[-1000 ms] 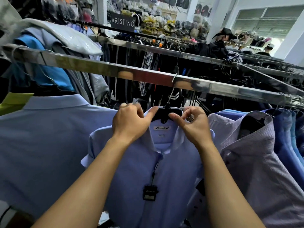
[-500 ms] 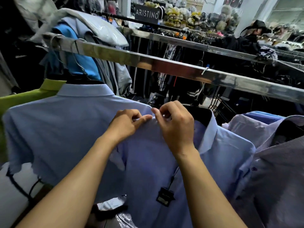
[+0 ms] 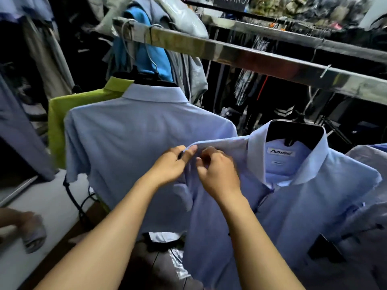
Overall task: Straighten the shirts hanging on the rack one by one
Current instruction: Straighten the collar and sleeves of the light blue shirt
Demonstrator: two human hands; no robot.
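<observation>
**Light-blue dress shirt (image 3: 293,206): collar left behind, shoulder in hand**

Hangs on a black hanger (image 3: 295,132) from the steel rail (image 3: 251,57), toward the right end of the rail in view. Faces front, just right of a plain blue shirt (image 3: 136,143) hung back-outward.

Gripped at the outer end of the shoulder seam nearest that neighbour. Left hand (image 3: 169,166) pinching the seam edge between thumb and forefinger. Right hand (image 3: 217,172) close beside it, fingers curled into the same fold of cloth.

A second ago, both hands at the collar (image 3: 257,155), one on each side of the hanger. Half a second ago, already slid out along the shoulder.

Reads as collar settled, with the shoulder line now being drawn flat over the hanger arm. Probably leaves the far shoulder, the placket and the dangling black tag (image 3: 323,246) to check. After that, on to the paler shirt (image 3: 362,155) next along the rail.

Worth watching: too hard an outward tug could drag the collar off centre again.
</observation>
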